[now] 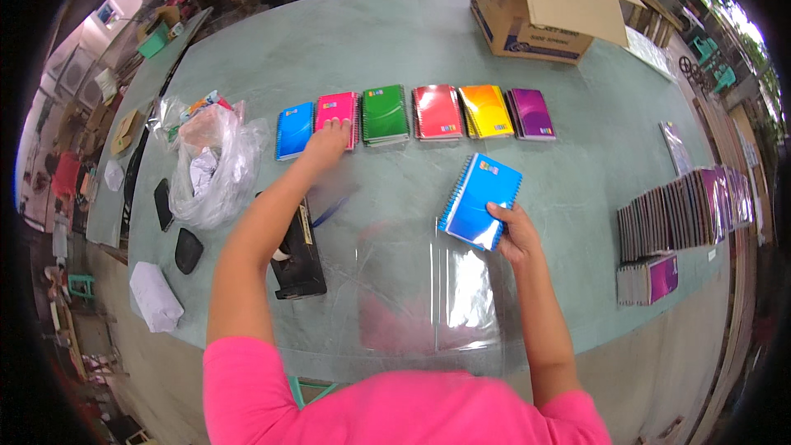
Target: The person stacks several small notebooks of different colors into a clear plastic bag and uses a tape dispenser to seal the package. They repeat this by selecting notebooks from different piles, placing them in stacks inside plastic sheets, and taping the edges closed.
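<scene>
Six piles of spiral notebooks stand in a row across the table: blue (295,133), pink (338,105), green (385,114), red (437,111), yellow (486,110) and purple (533,113). My left hand (329,142) has its fingers over the lower part of the pink one, closed on it; its thumb is hidden. In front of the row, my right hand (515,231) grips a blue notebook (484,198) by its lower right side, thumb on the cover. The held notebook is tilted; whether more than one is there I cannot tell.
Clear plastic sheets (404,297) lie near my body. Left are a black metal tool (301,264), a plastic bag (222,173), a phone (164,204) and a crumpled white wrapper (155,297). Purple notebooks (684,214) are stacked right; an open carton (535,16) stands at the back.
</scene>
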A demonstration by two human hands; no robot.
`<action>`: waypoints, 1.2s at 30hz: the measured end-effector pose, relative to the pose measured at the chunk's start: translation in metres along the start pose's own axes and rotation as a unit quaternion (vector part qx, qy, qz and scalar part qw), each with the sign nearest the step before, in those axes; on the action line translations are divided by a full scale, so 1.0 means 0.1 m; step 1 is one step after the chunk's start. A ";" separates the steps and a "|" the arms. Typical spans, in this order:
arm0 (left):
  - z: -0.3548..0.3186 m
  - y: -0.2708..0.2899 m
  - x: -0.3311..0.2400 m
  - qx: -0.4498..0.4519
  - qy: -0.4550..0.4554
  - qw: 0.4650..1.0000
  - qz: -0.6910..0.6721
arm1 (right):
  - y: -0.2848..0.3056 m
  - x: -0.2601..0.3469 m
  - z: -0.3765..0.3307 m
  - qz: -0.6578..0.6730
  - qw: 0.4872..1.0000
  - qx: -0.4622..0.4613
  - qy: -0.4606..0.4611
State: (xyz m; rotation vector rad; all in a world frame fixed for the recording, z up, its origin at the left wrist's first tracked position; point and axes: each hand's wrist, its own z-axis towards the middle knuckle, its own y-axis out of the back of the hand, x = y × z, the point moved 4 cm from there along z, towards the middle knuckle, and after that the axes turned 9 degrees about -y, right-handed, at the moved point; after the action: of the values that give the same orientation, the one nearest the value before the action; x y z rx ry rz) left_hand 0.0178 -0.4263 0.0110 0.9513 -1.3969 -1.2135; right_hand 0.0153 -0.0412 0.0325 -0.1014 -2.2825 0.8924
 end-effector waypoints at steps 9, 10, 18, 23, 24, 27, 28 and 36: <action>0.25 1.38 -0.54 -0.200 -0.005 0.790 -0.580 | 0.09 -0.10 0.14 0.074 0.990 0.049 -0.110; 0.31 1.56 -0.83 -0.134 -0.097 0.766 -0.621 | 0.13 -0.12 0.15 0.105 0.981 0.068 -0.147; 0.62 0.90 -1.39 -0.113 -0.125 0.961 -0.218 | 0.17 -0.26 -0.05 -0.025 0.993 0.062 -0.096; 0.60 0.13 -0.80 -0.139 0.037 0.990 -0.016 | 0.25 -0.18 -0.16 -0.021 0.997 0.025 -0.068; 0.62 0.14 -0.84 -0.093 0.033 0.995 -0.017 | 0.30 -0.16 -0.15 -0.018 0.997 0.032 -0.066; 0.63 0.60 -0.88 -0.148 0.047 0.985 -0.069 | 0.40 -0.17 -0.01 0.010 0.996 0.067 -0.060; 0.63 0.85 -0.89 -0.202 0.059 0.973 -0.096 | 0.36 -0.16 0.00 0.084 0.988 0.089 -0.093; 0.71 1.28 -2.40 0.028 -0.247 0.945 -0.211 | 0.55 -0.10 0.13 0.087 0.991 0.078 -0.063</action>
State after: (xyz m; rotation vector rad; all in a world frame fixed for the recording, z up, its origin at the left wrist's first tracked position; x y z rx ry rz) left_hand -0.0027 -0.1582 0.0926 1.0658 -1.6699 -1.8361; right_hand 0.0054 -0.0098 -0.0146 -0.1818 -2.3377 1.1945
